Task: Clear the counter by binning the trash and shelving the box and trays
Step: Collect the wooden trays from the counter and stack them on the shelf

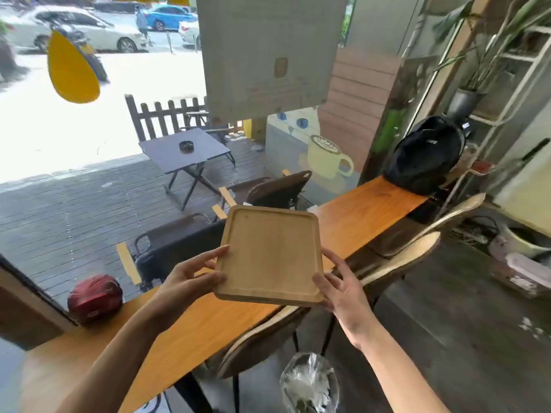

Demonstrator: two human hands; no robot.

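Tray (269, 253) held above counter (190, 329) by left hand (186, 280), right hand (343, 289).

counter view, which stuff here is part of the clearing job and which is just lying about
Part of the job:
- wooden tray, held above the counter by the left hand and right hand
- clear plastic bag, low in view, probably trash

Just lying about:
- black backpack at the counter's far end
- red helmet at the near end
- chairs along the counter
- potted plant
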